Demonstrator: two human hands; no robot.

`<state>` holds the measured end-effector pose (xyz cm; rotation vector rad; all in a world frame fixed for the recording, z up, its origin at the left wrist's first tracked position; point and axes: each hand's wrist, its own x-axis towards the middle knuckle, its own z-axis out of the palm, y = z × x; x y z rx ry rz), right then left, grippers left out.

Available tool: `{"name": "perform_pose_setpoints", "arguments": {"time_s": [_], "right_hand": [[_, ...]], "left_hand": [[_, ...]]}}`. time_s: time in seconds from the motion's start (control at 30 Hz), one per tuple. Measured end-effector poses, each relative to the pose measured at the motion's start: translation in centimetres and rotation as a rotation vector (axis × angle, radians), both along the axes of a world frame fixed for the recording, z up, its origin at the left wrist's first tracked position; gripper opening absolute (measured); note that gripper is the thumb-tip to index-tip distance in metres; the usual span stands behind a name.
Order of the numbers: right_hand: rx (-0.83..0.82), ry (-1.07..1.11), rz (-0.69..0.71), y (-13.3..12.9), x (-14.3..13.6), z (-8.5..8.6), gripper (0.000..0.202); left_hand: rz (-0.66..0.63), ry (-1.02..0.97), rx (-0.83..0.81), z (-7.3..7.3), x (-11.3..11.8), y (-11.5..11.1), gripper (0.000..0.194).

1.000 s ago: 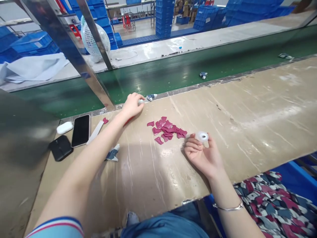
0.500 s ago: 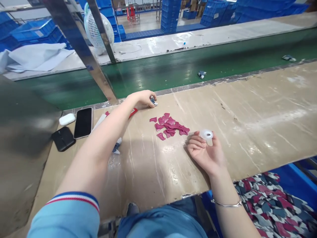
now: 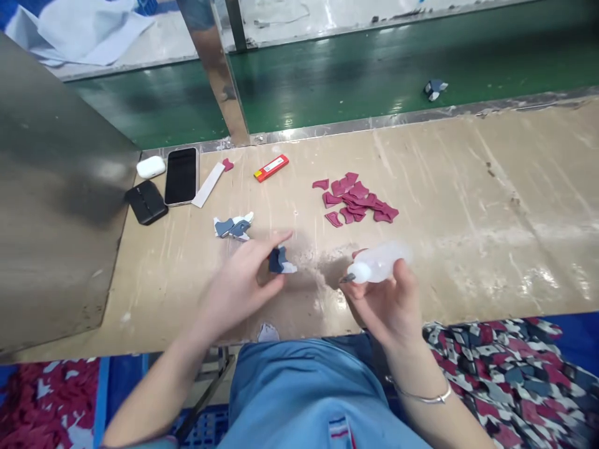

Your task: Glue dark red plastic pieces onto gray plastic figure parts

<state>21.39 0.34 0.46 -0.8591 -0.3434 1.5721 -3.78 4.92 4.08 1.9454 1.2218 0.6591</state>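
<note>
Maroon pile [image 3: 360, 201]: landmark; small flat pieces heaped on the table [image 3: 468, 262], beyond both my hands.
Left hand [image 3: 239, 280]: motion-blurred; thumb and fingers closed about one navy-and-white piece [image 3: 277, 262].
Navy-and-white piece: left of the pile and nearer my body; navy part inside my grip, white end out to the right; long axis uncertain, part being covered by my fingers.
Right hand [image 3: 387, 312]: palm turned up, fingers and thumb wrapped round a translucent squeeze bottle [image 3: 381, 263].
Squeeze bottle: just on the near side of the pile's right end; long axis slanted, base to the right and farther from me.
Dark nozzle [image 3: 347, 278]: on the pile's near side, pointing left, roughly toward the held piece; the two apart, nearly level.
Hand nearer the pile: the right.
Loose navy-and-white pieces [image 3: 238, 228]: on the table, left of the pile, slightly nearer me; left hand closest.
Red packet [image 3: 271, 168]: left of the pile, slightly farther from me.
</note>
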Motion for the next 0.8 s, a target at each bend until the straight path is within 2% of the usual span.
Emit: {"name": "perform_pose_setpoints", "arguments": {"time_s": [0.1,0.2,0.4,0.57,0.67,0.8], "right_hand": [[0.027,-0.106,-0.072,0.1,-1.4,-0.2,0.047],[0.078,-0.265,-0.136,0.1,-1.9,-0.1,0.050],[0.140,-0.593,-0.247,-0.9,-2.5,-1.0,0.046],[0.205,-0.703,-0.200,-1.4,-2.4,-2.2,0.043],[0.287,-0.765,-0.204,-1.4,-2.4,-2.2,0.036],[0.293,-0.824,-0.221,-1.6,-2.6,-1.9,0.035]], "left_hand": [[0.092,0.032,-0.102,-1.2,0.2,-2.9,0.060],[0.119,-0.045,-0.191,-1.9,1.0,-4.0,0.069],[0.142,-0.115,-0.229,-2.8,1.8,-4.0,0.080],[0.124,-0.134,-0.247,-3.0,1.8,-3.8,0.080],[0.122,-0.139,-0.250,-2.9,1.8,-3.9,0.081],[0.132,-0.147,-0.250,-2.9,1.9,-4.0,0.083]]}}
